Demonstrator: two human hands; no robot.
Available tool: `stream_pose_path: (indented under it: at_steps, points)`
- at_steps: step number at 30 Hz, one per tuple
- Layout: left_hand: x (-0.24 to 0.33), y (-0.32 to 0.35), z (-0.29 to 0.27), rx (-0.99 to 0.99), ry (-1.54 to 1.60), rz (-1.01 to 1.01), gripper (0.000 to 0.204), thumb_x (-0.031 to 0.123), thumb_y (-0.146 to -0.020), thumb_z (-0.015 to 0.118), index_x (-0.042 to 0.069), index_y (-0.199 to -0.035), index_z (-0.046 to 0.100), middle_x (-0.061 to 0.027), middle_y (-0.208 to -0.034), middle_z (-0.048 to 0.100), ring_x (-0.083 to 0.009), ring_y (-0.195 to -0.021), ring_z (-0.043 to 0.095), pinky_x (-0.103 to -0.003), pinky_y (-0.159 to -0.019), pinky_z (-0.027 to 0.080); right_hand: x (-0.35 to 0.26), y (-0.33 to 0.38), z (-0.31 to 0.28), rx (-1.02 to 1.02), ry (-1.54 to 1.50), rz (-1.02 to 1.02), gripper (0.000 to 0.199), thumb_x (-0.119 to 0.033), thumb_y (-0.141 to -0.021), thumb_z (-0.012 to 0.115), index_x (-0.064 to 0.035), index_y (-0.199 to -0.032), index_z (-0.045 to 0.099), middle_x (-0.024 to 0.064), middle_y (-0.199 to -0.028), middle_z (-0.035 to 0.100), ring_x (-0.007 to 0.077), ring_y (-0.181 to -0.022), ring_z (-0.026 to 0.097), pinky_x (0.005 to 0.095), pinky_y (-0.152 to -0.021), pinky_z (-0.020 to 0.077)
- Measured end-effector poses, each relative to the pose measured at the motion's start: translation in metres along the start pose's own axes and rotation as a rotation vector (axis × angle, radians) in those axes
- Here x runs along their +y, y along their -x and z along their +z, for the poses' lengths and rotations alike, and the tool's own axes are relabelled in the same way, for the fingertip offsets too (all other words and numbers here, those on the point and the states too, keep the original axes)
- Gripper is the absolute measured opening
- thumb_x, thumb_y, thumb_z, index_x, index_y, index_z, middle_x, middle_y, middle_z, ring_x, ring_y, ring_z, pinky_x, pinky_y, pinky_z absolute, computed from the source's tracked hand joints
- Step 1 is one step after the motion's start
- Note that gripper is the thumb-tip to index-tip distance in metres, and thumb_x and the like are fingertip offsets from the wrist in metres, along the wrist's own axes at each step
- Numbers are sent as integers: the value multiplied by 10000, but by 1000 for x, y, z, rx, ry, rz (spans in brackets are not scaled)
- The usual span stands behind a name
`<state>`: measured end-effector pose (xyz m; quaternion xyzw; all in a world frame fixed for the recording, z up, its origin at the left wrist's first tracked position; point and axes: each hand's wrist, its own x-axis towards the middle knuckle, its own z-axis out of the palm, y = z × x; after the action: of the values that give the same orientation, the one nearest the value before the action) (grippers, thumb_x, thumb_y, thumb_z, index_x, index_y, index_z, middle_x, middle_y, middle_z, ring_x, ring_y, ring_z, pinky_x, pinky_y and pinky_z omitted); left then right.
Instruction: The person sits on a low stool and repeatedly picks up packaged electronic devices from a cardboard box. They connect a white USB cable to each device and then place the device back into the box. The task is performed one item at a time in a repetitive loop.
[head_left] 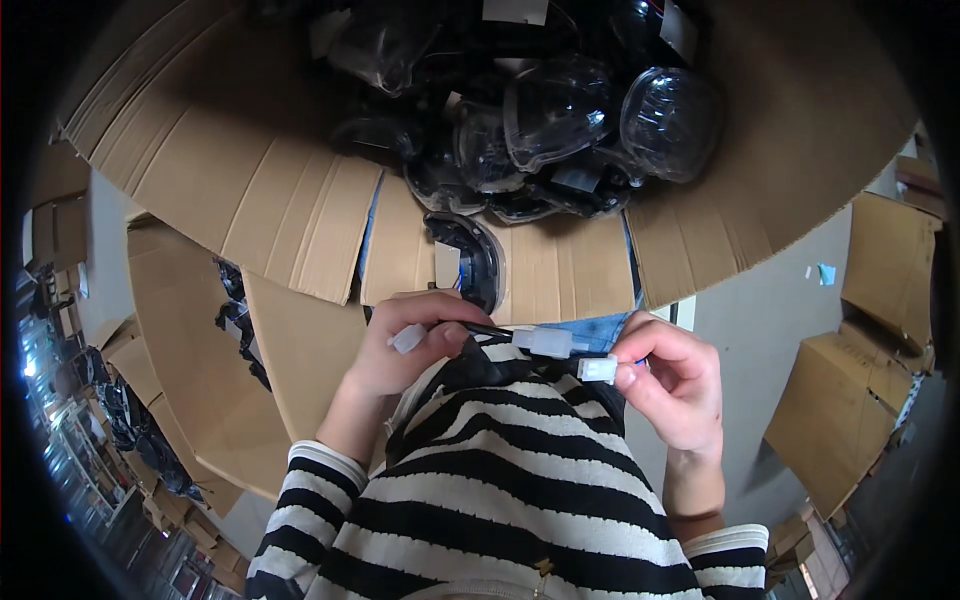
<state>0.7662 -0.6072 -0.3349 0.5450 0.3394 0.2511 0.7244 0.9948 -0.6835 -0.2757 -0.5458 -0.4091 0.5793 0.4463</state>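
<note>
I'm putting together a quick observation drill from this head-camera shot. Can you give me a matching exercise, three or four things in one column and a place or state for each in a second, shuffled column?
Things
1. left hand
2. right hand
3. clear domed parts
4. middle white connector

Places or states
A. piled in the big cardboard box at the top
B. between the two hands, on the dark cable
C. pinches a white connector at its fingertips, on the side of the floor
D. grips a white connector with the thumb on the dark cable

Pairs: 1-D, 2-C, 3-A, 4-B
</note>
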Motion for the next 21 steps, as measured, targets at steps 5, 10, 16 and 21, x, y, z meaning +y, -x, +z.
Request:
stream_pose_path:
  at_steps: [5,10,16,21]
  points:
    - [4,2,0,-46,79,-95,164,95,-807,513,-47,-862,575,-69,-688,580,-106,-516,475,-207,-524,393,-5,-2,-2,-17,152,-101,44,2,-696,583,-6,-737,569,28,-634,502,96,-529,412,226,-480,310]
    - [-8,4,-7,-97,211,-175,197,119,-811,501,-66,-846,558,-80,-642,558,-92,-513,465,-193,-463,341,-7,-2,-8,-7,356,-216,70,3,-668,595,-16,-731,570,53,-633,506,157,-528,447,263,-481,339]
    - [-5,4,1,-40,321,-304,183,88,-780,504,-81,-825,557,-100,-612,531,-94,-512,456,-181,-448,309,-8,-8,-6,-80,537,-447,86,-33,-656,611,-27,-727,564,45,-650,480,191,-562,449,294,-498,356]
    - [2,-1,2,-24,319,-488,265,108,-717,509,-141,-794,557,-152,-606,525,-158,-501,461,-229,-461,358,-10,-3,-10,-134,859,-557,158,-81,-583,606,-31,-723,553,31,-651,436,171,-562,419,274,-482,325]
